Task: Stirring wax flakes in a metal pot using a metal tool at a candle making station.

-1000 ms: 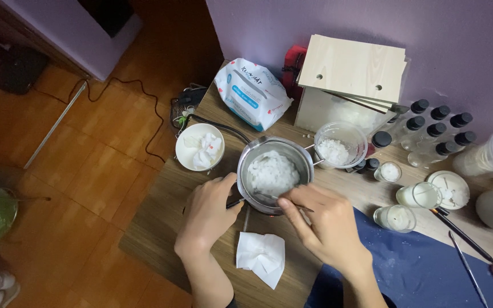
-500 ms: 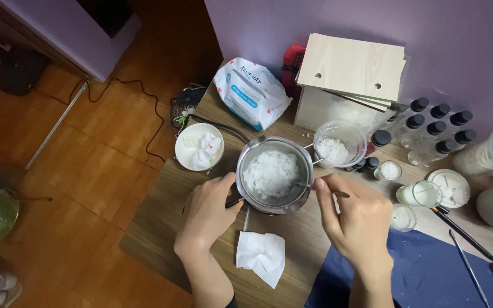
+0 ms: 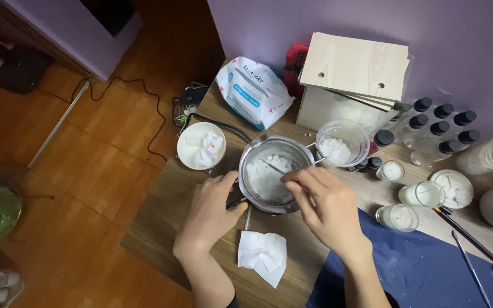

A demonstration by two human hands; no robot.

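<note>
My left hand (image 3: pixel 209 211) grips the metal pot's (image 3: pixel 246 165) handle near the table's (image 3: pixel 161 228) left edge. My right hand (image 3: pixel 323 205) pinches a thin stirrer (image 3: pixel 272 166) in the white flakes (image 3: pixel 261 177).

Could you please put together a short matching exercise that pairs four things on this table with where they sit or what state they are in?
Things:
1. metal pot
2. clear plastic cup
3. white bowl
4. folded tissue

Places or states:
A. holds crumpled paper, left of the pot
B. lies flat on the table between the two forearms
C. steadied by the left hand, stirred by the right hand
D. holds white flakes, right of the pot

Pairs: 1-C, 2-D, 3-A, 4-B
</note>
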